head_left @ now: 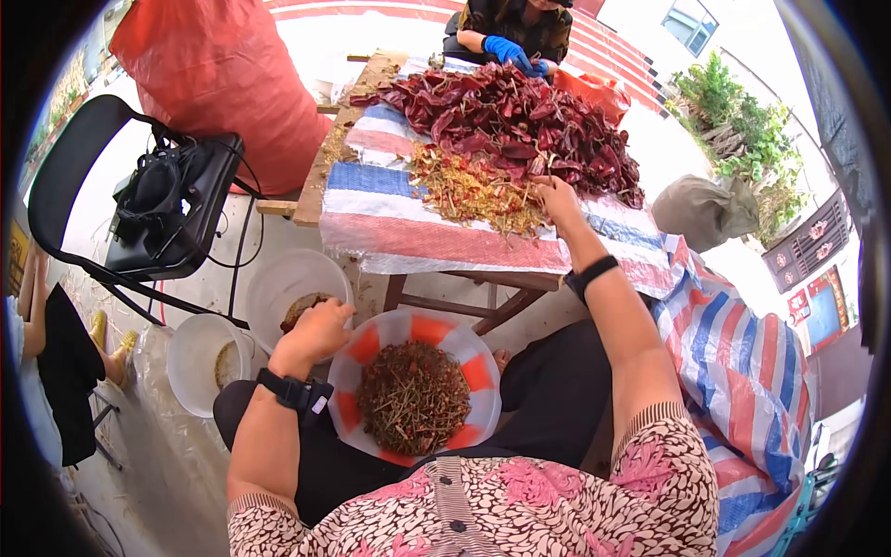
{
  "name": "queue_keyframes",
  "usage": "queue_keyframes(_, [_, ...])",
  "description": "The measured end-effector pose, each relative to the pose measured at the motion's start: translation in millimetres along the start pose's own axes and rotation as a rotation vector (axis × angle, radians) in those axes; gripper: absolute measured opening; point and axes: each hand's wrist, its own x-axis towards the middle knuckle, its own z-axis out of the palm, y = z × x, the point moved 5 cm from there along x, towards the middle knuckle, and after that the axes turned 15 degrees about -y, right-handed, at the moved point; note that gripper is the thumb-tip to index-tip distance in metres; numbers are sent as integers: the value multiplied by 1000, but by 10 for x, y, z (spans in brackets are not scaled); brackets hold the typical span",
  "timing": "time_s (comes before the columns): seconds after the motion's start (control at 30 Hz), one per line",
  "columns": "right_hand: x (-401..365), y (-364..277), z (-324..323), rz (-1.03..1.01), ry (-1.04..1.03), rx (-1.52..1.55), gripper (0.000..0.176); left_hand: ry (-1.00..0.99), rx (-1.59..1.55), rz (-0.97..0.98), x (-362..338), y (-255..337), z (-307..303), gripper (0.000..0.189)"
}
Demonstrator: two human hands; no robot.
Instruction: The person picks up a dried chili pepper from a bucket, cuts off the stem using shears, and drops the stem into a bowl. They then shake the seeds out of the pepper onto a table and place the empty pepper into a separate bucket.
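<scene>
A heap of dark red dried chili peppers (520, 116) covers the far part of the striped sheet (390, 215) on the table. My right hand (557, 200) reaches to its near edge, fingertips pinched on a dried chili pepper there. Beside that hand lies a patch of yellow seeds and stem bits (473, 190). My left hand (320, 331) is closed above the rim of a white tub (269, 278); whatever it holds is hidden. Dark red pieces and seeds show in that tub. Between my legs sits a red-and-white basin (478, 371) filled with stems (413, 399).
Another white bucket (190, 371) stands at left, near a black chair (79, 176) carrying a bag and cables. Behind it rises a big red sack (223, 93). Across the table a person in blue gloves (509, 51) handles chilies. Striped sheeting (733, 371) drapes at right.
</scene>
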Motion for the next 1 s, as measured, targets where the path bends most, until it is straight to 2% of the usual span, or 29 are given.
queue_keyframes(0.07, [259, 38, -17, 99, -66, 174, 32, -82, -7, -21, 17, 19, 39, 41])
queue_keyframes(0.17, [508, 125, -15, 161, -66, 256, 32, -185, -35, -40, 14, 79, 10, 42])
queue_keyframes(0.3, [582, 235, -33, 209, -56, 303, 23, -206, -21, 5, 47, 15, 92, 42])
queue_keyframes(0.37, [594, 249, -131, 96, 9, 457, 13, -201, 5, 20, 42, -19, 152, 42])
queue_keyframes(0.43, [477, 205, -184, 183, 0, 595, 13, -194, 30, 24, 22, 64, 63, 41])
queue_keyframes(0.5, [394, 131, -145, 125, -70, 838, 12, -97, 16, 89, 18, 146, -13, 36])
queue_keyframes(0.57, [3, -169, 11, 122, -218, 989, 12, -4, -16, 167, 31, 233, -71, 33])
queue_keyframes(0.6, [-150, -237, 107, 94, -310, 1053, 15, 39, -138, 222, 38, 319, -135, 26])
queue_keyframes(0.7, [-710, -438, 498, 73, -548, 1204, 29, 272, -312, 447, -13, 542, -324, 29])
queue_keyframes(0.8, [-1398, -684, 1031, 113, -751, 1279, 35, 385, -488, 492, -176, 757, -519, 37])
queue_keyframes(0.87, [-1761, -719, 1371, 182, -900, 1338, 37, 656, -331, 573, -248, 916, -597, 41])
queue_keyframes(0.93, [-2026, -809, 1600, 237, -1005, 1357, 38, 727, -239, 637, -281, 935, -586, 40])
queue_keyframes(1.0, [-2172, -788, 1760, 335, -993, 1350, 39, 605, -221, 689, -223, 926, -517, 35])
